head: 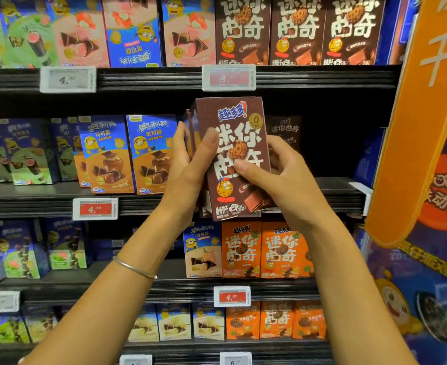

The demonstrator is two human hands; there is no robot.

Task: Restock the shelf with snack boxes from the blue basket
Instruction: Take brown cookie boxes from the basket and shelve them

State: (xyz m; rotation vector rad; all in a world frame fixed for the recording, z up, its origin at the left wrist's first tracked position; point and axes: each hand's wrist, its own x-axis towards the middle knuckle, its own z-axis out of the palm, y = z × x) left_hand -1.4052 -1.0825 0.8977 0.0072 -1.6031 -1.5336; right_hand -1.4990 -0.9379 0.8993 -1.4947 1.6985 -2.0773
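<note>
While both hands clamp the brown snack boxes (243, 114) at frame centre, I log the geometry that matters: the stack stands upright, long axis vertical, printed face toward the camera, and the dark open bay of the middle shelf (333, 185) lies straight behind it and a little to the right. Left hand (188, 164) grips the stack's left side, thumb laid across the front face. Right hand (277, 177) pinches the right edge, thumb on the front and fingers curled round behind. Extra edges show at the stack's left, so I count more than one box; how many, I cannot tell. Both hands are equally near, since both hold the load. My read is that the next move is a forward push into the bay. Left limit: the blue boxes (151, 154), just beside the left hand's fingers. A lone brown box (285, 130) sits deep in the bay at right of centre. Overhead, the upper shelf lip (322, 80) leaves room above the stack's top edge. The orange banner (412, 127) at frame right is well apart. Likely risk: the left knuckles brushing the blue boxes.
</note>
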